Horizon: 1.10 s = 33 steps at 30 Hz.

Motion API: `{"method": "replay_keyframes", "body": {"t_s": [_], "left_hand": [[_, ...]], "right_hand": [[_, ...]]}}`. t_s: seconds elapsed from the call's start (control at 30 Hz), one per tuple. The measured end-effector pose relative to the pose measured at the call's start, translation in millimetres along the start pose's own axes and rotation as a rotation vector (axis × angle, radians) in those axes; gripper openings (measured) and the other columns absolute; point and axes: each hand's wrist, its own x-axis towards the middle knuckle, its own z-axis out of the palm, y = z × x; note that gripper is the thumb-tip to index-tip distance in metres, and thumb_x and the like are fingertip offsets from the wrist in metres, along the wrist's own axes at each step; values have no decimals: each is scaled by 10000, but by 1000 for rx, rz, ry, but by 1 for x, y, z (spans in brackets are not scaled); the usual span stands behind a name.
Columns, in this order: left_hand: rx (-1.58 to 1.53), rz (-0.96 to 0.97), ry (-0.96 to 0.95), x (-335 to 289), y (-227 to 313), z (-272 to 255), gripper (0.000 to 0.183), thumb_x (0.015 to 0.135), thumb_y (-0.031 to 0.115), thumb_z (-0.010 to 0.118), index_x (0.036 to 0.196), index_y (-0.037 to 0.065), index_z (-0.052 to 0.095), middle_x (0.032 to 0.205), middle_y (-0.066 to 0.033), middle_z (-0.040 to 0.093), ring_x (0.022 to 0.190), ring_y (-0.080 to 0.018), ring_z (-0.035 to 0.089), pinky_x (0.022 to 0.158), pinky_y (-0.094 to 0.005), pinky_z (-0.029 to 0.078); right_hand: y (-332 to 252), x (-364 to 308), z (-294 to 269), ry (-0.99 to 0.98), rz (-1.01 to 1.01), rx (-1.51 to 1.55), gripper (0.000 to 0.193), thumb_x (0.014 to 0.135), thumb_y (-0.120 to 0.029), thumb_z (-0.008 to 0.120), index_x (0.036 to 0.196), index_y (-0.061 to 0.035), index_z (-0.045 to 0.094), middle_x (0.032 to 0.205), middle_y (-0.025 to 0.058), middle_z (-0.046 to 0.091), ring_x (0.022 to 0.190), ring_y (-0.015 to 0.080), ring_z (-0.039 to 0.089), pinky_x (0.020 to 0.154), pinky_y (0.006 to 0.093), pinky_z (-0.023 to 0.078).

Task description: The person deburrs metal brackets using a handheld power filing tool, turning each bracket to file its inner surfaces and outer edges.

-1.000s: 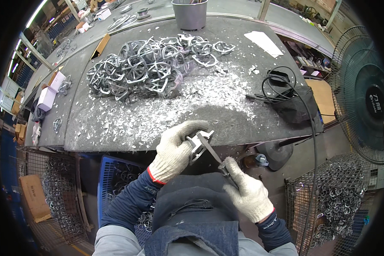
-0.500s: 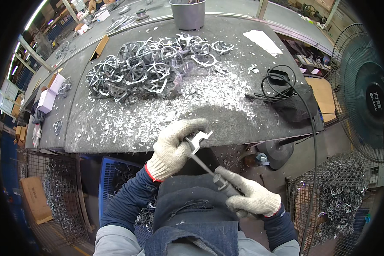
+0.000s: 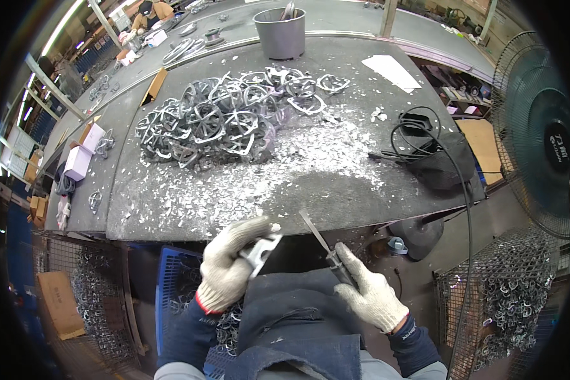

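Both my hands wear off-white knitted gloves. My left hand (image 3: pixel 226 261) is closed around a small silver metal casting (image 3: pixel 258 254), tilted, with a cut-out edge facing up and right. My right hand (image 3: pixel 375 292) grips the dark handle of a flat metal file (image 3: pixel 318 233), whose blade points up and left toward the table edge. The blade stands apart from the casting. Beyond my hands, a heap of silver ring-shaped castings (image 3: pixel 206 120) lies on the dark table (image 3: pixel 335 199), with pale metal flakes (image 3: pixel 234 183) scattered in front of it.
A grey bucket (image 3: pixel 280 38) stands at the back. At right are a black bag (image 3: pixel 442 161) with cables and a large fan (image 3: pixel 538 133). Below are a blue crate (image 3: pixel 166 297) at left and a wire cage of castings (image 3: pixel 506 297) at right. White paper (image 3: pixel 391 71) lies far right.
My left hand has drawn down and left with the casting. The file has come away from the casting, its blade now free. The view has shifted slightly.
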Motion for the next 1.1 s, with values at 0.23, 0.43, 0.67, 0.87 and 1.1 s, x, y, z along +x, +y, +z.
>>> {"method": "replay_keyframes", "body": {"t_s": [0.23, 0.43, 0.67, 0.87, 1.1], "left_hand": [[1251, -728, 190, -127, -44, -114, 352, 1009, 210, 756, 1336, 86, 789, 1375, -244, 738, 1177, -402, 784, 986, -476, 648], [1415, -1240, 403, -263, -186, -235, 280, 1025, 326, 765, 1092, 65, 843, 981, -249, 821, 1019, -428, 829, 909, -537, 645], [1179, -862, 705, -265, -234, -224, 341, 994, 66, 628, 1258, -68, 798, 1151, -302, 823, 1035, -496, 800, 991, -547, 613], [951, 330, 293, -4, -50, -73, 311, 935, -16, 776, 1245, -13, 802, 1140, -226, 825, 951, -393, 815, 852, -438, 660], [1287, 599, -121, 248, -39, 51, 427, 982, 134, 757, 1395, 33, 722, 1271, -177, 782, 1112, -365, 773, 950, -477, 636]], "right_hand": [[11, 14, 26, -237, -38, 54, 906, 1058, -203, 762, 1844, -201, 311, 1533, 195, 747, 1112, 336, 835, 1044, 424, 640], [14, 19, 37, -330, -140, 61, 903, 1087, -286, 759, 1849, -234, 276, 1564, 233, 710, 1373, 470, 723, 1173, 468, 578], [32, 8, 21, -253, -11, 186, 952, 1037, -196, 788, 1850, -214, 294, 1498, 175, 771, 895, 259, 823, 909, 389, 680], [38, 2, 22, -126, -30, 299, 874, 1016, -107, 794, 1791, -98, 391, 1171, 114, 788, 713, 121, 721, 705, 325, 640], [38, -13, 16, -9, 133, 427, 739, 1000, -133, 810, 1667, -26, 510, 1142, 141, 790, 718, 157, 760, 743, 352, 650]]}}
